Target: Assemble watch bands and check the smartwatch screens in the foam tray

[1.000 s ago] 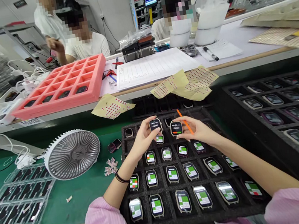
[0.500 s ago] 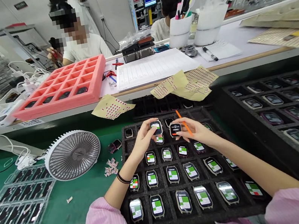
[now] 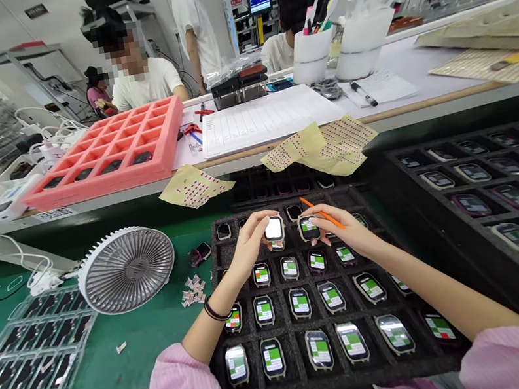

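The left hand (image 3: pixel 249 244) pinches a lit smartwatch (image 3: pixel 274 228) in a narrow fingertip grip. The right hand (image 3: pixel 345 228) narrowly grips a second watch (image 3: pixel 309 228), an orange stick (image 3: pixel 323 213) tucked against its fingers. Both hover just above a black foam tray (image 3: pixel 344 385) of watches.

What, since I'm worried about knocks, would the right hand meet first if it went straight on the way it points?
The right hand points left and holds a smartwatch. That watch would probably first meet the other smartwatch, held in the left hand, though depth is hard to judge here.
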Available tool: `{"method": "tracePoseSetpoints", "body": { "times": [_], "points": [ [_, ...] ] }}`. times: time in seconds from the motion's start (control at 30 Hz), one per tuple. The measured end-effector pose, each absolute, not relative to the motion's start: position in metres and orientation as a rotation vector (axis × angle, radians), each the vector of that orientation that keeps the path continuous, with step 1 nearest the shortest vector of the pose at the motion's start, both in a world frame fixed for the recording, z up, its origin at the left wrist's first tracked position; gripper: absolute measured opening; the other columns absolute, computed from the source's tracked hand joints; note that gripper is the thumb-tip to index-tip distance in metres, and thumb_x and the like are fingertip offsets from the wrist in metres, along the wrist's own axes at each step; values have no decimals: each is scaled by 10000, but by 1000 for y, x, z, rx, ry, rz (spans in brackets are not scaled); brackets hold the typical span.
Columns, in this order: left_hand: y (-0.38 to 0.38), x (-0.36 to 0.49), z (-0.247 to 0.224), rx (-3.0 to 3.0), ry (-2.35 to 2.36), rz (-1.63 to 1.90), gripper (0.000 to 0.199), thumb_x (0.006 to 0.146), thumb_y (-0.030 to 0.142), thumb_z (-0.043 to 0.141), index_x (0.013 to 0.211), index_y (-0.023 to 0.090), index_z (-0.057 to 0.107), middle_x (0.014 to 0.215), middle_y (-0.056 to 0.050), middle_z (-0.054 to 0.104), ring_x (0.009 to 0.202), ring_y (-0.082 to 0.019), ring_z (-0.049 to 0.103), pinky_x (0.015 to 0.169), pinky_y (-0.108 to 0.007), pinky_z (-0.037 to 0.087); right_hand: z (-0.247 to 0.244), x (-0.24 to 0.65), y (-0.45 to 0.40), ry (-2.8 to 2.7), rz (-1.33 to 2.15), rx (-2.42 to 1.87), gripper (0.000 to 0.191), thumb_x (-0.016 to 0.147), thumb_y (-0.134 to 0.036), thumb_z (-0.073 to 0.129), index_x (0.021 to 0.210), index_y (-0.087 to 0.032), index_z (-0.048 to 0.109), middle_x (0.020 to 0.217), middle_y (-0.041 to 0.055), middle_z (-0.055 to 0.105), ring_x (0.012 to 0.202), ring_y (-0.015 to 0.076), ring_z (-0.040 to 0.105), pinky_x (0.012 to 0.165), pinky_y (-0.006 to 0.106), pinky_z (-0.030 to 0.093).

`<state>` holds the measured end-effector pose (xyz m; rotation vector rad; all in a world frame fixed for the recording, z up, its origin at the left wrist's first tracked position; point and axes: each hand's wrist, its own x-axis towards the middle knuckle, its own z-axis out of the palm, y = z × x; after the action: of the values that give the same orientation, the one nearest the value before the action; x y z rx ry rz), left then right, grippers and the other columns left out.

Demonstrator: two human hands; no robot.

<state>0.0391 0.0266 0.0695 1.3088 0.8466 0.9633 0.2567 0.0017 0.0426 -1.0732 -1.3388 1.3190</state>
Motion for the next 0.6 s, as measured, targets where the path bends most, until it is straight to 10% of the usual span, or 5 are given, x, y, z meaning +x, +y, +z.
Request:
{"method": "tracePoseSetpoints", "body": {
  "times": [0.6],
  "points": [
    [28, 39, 65, 1422, 721, 878, 418, 826, 324, 643, 1208, 197, 529, 1164, -95, 571, 792, -140, 629, 574, -205, 486, 43, 261, 3, -1407, 1313, -1074, 413, 752, -369, 723, 1098, -209, 564, 884, 51, 659, 675, 182, 672, 430, 234, 429]
  ]
}}
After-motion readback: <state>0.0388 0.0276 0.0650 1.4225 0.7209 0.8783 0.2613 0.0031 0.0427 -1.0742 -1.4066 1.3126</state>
